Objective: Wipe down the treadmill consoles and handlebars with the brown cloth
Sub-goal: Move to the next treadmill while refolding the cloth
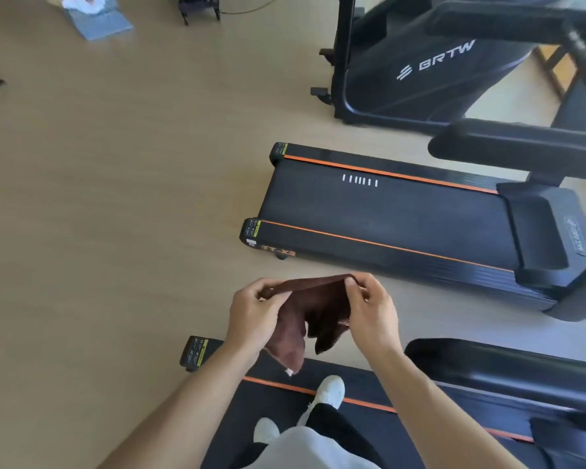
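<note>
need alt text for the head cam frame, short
Both hands, left hand and right hand, pinch the top edge of a brown cloth above a treadmill deck. A second treadmill with orange stripes lies ahead on the wood floor.

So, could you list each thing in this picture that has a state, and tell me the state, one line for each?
brown cloth: held up in the air, folded, lower part hanging loose.
left hand: pinches the cloth's top left edge.
right hand: pinches the cloth's top right corner.
middle treadmill: flat on the floor, nobody on its belt.
near treadmill: the person stands on its belt.
blue mat: flat on the floor, white cloth on it.
</note>
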